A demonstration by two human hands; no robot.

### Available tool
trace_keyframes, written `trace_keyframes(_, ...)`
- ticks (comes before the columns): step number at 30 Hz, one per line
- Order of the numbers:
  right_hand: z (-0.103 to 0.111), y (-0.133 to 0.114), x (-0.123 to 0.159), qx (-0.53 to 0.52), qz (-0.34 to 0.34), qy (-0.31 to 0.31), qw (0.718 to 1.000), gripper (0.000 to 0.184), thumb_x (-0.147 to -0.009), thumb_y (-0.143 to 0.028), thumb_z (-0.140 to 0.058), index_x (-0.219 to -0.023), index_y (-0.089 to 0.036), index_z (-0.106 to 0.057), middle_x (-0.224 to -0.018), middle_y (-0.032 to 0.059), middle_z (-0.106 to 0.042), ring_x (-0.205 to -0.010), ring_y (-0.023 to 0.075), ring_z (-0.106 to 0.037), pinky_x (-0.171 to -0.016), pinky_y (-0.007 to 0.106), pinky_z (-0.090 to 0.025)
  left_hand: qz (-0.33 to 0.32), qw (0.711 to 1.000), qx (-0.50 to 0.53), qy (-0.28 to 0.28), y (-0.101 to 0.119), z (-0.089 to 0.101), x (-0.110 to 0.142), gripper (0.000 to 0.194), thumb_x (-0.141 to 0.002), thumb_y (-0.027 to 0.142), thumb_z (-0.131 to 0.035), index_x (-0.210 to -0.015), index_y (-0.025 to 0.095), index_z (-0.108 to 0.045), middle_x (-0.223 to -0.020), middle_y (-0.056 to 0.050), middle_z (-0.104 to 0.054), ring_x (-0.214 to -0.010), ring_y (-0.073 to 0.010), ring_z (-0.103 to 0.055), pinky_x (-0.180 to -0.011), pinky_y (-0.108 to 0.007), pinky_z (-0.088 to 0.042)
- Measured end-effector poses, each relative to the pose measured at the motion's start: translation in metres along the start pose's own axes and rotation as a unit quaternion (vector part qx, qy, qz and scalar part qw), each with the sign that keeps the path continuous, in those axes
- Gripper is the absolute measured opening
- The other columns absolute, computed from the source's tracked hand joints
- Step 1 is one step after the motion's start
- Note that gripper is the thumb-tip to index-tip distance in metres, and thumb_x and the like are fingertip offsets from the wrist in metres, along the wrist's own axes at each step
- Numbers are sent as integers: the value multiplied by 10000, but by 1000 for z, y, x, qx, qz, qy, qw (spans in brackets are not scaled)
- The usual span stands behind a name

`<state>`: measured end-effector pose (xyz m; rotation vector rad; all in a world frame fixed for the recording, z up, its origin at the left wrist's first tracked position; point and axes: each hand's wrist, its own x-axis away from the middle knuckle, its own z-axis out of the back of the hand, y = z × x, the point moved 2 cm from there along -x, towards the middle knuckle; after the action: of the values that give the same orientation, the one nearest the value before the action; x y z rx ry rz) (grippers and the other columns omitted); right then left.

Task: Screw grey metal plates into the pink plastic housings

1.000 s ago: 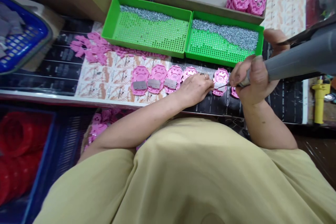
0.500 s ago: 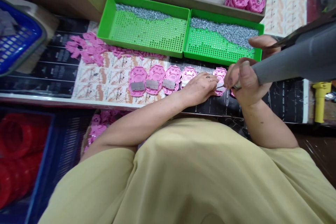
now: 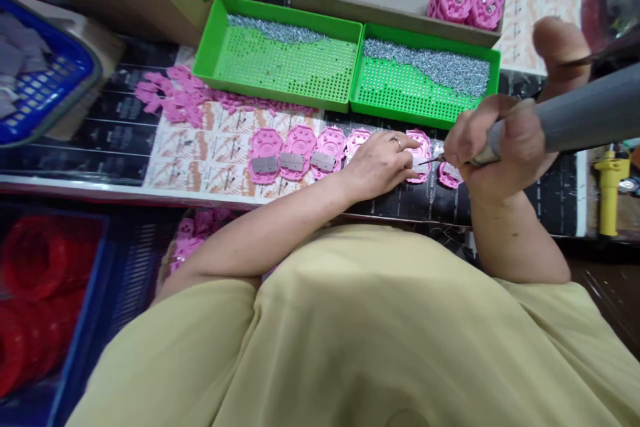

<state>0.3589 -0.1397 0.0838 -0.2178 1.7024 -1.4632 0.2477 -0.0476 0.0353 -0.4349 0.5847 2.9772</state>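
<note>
My right hand (image 3: 505, 140) is wrapped round a grey electric screwdriver (image 3: 590, 113). Its thin bit points left, with the tip at a grey plate on a pink plastic casing (image 3: 419, 140). My left hand (image 3: 380, 163), with a ring on one finger, holds that casing at its left side with the fingertips. Left of this hand, several like pink casings (image 3: 266, 143) lie in a row, with grey plates across their lower halves. Another pink casing (image 3: 451, 175) sits under the right hand, partly hidden.
Two green trays (image 3: 356, 67) of small screws (image 3: 430, 63) stand behind the row. A cardboard box (image 3: 380, 3) holds stacked pink casings. Loose pink pieces (image 3: 175, 93) lie left, near a blue basket (image 3: 50, 93). A yellow tool (image 3: 609, 193) is at the right.
My right hand and the screwdriver have moved right and slightly up, off the casing's right side, uncovering another pink casing. My left hand stays on the same casing, fingers slightly more spread.
</note>
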Motion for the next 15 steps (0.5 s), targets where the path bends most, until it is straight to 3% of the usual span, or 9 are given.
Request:
trace_keyframes(3,0,-10,1,-12,60,47,997,559,-809,-769,-562,-1248,-457,-412,-533,-94,-320,-323,123,-279,-390,312,-370,11,999,-50,-1,1,1,3,230,-1009,317,-567,-935,162,-720,-1053,-89,-767,-948,-225,-713,-806,-347,-498)
trace_keyframes(7,-6,-10,4,-23,94,51,994,541,-857,-762,-501,-1303,-477,-387,-485,-101,-177,-300,128,-224,-367,286,-308,-3,995,-93,20,4,-3,7,251,-1035,294,-517,-956,159,-713,-965,-69,-762,-840,-194,-710,-676,-303,-459)
trace_keyframes(15,-12,-13,4,-75,125,46,988,493,-882,-698,-485,-1294,-463,-349,-483,-111,-155,-269,114,-178,-317,254,-219,-20,991,-127,41,7,-3,12,269,-1019,348,-547,-899,161,-699,-866,-77,-735,-759,-183,-672,-624,-293,-418)
